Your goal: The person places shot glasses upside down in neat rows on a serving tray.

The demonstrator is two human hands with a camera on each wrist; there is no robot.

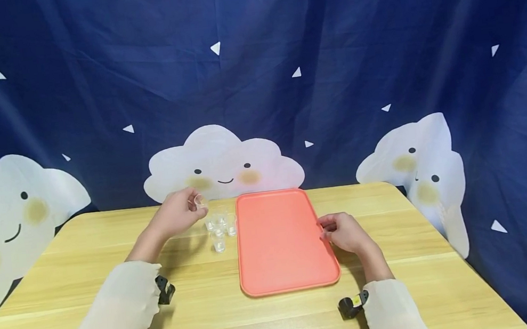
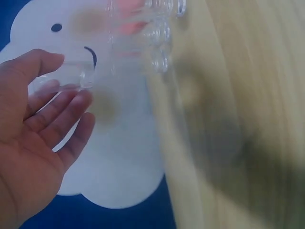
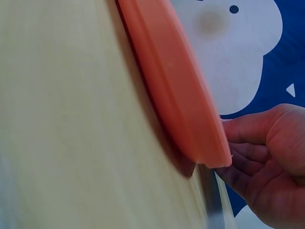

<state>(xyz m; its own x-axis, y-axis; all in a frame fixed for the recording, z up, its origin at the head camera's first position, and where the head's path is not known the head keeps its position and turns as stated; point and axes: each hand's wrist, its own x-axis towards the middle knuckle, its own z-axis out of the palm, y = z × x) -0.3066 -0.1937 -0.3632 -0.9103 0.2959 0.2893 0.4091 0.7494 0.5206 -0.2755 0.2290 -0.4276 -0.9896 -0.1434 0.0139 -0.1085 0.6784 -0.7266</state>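
Observation:
My left hand (image 1: 179, 212) is raised over the back left of the table and holds a small clear glass (image 2: 71, 75) between thumb and fingers. In the left wrist view the glass lies sideways across the fingers. Just right of and below that hand, several more small clear glasses (image 1: 219, 244) stand in a cluster beside the tray's left edge. The coral-red rectangular tray (image 1: 286, 242) lies lengthwise in the middle. At its right edge my right hand (image 1: 346, 232) grips the rim (image 3: 183, 95), fingertips curling below it in the right wrist view.
A light wood table (image 1: 203, 321) carries everything. Behind it hangs a dark blue curtain (image 1: 255, 90) with white cloud faces, close to the table's back edge. A black wrist camera (image 1: 351, 306) sits by the right sleeve.

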